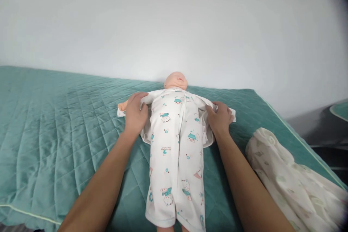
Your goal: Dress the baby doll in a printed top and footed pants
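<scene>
Clock centred on the suit, 12 toward the wall. Nearest, 6 o'clock: trouser ends of the printed suit [168, 141], doll's lower legs just showing below. Risk: pulling the top unevenly would twist the legs or ride them up.

3–4 o'clock: bundled pale cloth [296, 185], loose, near the edge of the green quilted cover [89, 141]. A forearm swing could drag it.

10 o'clock: left hand [137, 112] at the doll's sleeve. 2 o'clock: right hand [220, 116] at the opposite sleeve and cloth edge. Can't tell if either grip is closed on fabric. Tugging both sides could bunch the loose layer under the suit or strain the doll's arms.

Only enclosure I see is the clothing, doll [175, 79] inside, on its back. Head at 12, by the wall [174, 32]; a hard push could bump it.
</scene>
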{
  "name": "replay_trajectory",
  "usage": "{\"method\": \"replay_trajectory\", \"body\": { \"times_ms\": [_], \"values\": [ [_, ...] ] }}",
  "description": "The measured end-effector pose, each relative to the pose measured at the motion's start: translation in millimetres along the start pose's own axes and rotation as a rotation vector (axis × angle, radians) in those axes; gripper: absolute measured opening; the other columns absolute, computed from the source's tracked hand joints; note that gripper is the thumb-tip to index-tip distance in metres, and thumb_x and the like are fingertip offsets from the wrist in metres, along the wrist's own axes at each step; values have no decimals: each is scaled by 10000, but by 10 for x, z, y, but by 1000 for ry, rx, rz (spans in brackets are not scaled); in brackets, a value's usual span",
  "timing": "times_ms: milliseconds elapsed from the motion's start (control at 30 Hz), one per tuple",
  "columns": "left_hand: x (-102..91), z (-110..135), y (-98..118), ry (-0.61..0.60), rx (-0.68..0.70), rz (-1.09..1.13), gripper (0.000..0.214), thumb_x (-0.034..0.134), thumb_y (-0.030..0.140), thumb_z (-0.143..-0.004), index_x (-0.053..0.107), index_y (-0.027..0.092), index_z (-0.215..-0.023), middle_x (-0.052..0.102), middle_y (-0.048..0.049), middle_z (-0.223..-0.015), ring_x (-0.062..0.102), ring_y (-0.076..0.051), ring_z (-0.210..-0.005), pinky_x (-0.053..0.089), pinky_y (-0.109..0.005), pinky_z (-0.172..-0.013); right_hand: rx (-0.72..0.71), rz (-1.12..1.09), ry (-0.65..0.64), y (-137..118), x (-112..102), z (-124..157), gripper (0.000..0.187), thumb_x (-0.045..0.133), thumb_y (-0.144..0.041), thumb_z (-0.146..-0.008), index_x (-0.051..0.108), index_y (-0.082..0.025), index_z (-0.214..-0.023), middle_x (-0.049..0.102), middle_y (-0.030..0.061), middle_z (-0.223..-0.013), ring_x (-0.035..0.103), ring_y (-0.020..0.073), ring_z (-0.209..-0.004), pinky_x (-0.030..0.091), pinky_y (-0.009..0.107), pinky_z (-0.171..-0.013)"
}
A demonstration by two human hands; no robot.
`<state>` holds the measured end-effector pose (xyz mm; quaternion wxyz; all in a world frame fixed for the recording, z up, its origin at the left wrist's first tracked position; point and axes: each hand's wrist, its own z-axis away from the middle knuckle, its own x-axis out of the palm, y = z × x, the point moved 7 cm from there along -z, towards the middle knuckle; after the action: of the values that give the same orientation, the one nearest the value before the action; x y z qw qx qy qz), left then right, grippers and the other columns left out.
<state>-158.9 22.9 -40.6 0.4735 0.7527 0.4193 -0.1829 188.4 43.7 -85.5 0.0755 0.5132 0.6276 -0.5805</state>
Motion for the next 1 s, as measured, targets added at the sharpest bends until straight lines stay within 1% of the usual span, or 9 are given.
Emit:
{"method": "replay_trajectory", "body": {
  "times_ms": [100,200,300,467,533,600,767,867,1000],
  "values": [
    [-39,18,387,-69,94,156,346,380,206,-962,621,254,-1206,648,-30,-1341,576,-178,-1282,447,-358,-1142,3,-12,-19,12,13,-18,360,556,-416,-834,674,-239,-1124,639,131,-1304,452,370,-1302,193,664,-1143],
    [58,-56,831,-183,222,215,313,450,222,-954,637,240,-1205,602,-31,-1424,546,-173,-1330,427,-334,-1156,20,-22,-40,21,16,-31,357,563,-417,-831,679,-252,-1126,634,118,-1324,442,370,-1311,183,660,-1148],
    [371,-179,1245,-404,339,115,308,502,243,-943,662,204,-1204,657,-54,-1349,577,-188,-1282,448,-324,-1114,28,-40,-33,36,1,-46,324,591,-412,-813,675,-260,-1087,609,108,-1369,415,365,-1344,177,634,-1163],
    [1006,-314,1746,-738,473,-317,353,608,286,-893,681,186,-1224,667,-120,-1299,589,-294,-1246,409,-480,-1115,27,-92,42,97,-43,-79,253,662,-355,-731,602,-238,-947,613,129,-1352,452,354,-1315,237,570,-1152],
    [1202,-325,1850,-837,475,-434,322,612,251,-882,715,174,-1177,663,-153,-1297,590,-321,-1240,448,-474,-1057,18,-101,32,101,-40,-78,200,659,-353,-733,565,-244,-873,641,116,-1314,475,347,-1295,228,574,-1152],
    [1345,-325,1915,-889,462,-482,313,608,206,-873,737,173,-1157,670,-169,-1295,594,-330,-1240,467,-456,-1024,-12,-94,7,72,-39,-64,157,635,-361,-759,535,-248,-802,663,99,-1293,488,344,-1287,214,597,-1150],
    [1586,-349,1950,-872,425,-525,374,642,167,-852,722,153,-1218,674,-201,-1316,615,-353,-1236,459,-492,-1041,-72,-49,-34,-13,-74,-12,151,575,-341,-806,522,-239,-709,692,83,-1275,529,338,-1257,179,652,-1146],
    [1665,-413,1924,-876,423,-559,342,664,136,-825,745,143,-1157,705,-201,-1252,642,-364,-1183,488,-505,-995,-92,-68,-32,-9,-110,-26,151,553,-322,-808,513,-238,-689,709,87,-1254,565,332,-1230,229,623,-1142],
    [1604,-534,1907,-847,462,-583,303,609,102,-847,744,143,-1115,703,-183,-1219,653,-332,-1135,522,-441,-922,-63,-134,-4,83,-153,-96,149,529,-331,-798,478,-249,-684,734,112,-1182,621,317,-1142,384,515,-1067]
  ]
}}
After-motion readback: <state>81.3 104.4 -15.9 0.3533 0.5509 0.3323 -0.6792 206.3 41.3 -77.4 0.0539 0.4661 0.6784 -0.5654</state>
